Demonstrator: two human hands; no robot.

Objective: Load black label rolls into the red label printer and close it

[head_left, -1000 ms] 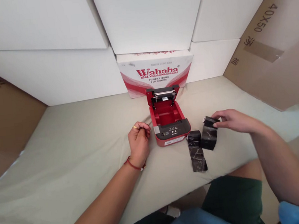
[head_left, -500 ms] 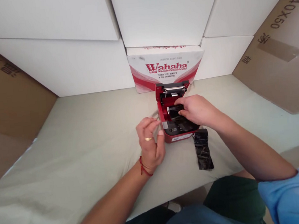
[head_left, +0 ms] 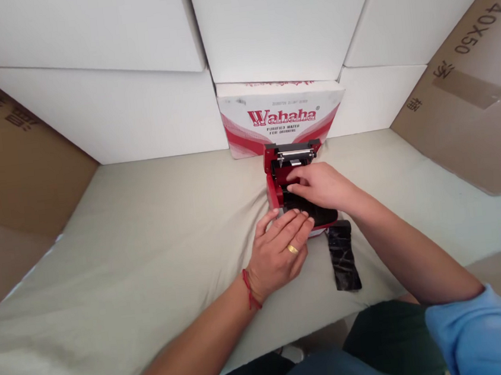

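Note:
A red label printer point(head_left: 272, 191) stands on the cloth with its black-edged lid point(head_left: 295, 154) tipped back. Black label strip point(head_left: 320, 211) lies over its front part. My left hand point(head_left: 281, 247), with a gold ring and a red cord bracelet, rests flat on the printer's front left edge, fingers stretched out. Inside the opening is my right hand point(head_left: 319, 186), thumb and forefinger apart above the black label material. The roll itself is mostly hidden by this hand and the printer's wall. A separate crinkled black strip point(head_left: 344, 258) lies on the cloth at the front right.
A Wahaha water carton point(head_left: 283, 115) stands right behind the printer. White boxes point(head_left: 125, 105) form a wall at the back. Brown cartons flank the left point(head_left: 29, 169) and right point(head_left: 461, 111). Pale cloth point(head_left: 168, 220) covers the surface, whose front edge is near my knees.
My left hand has moved right and laid its fingers on the printer's front. My right hand has shifted slightly left inside the printer, and the roll it held is now largely out of sight.

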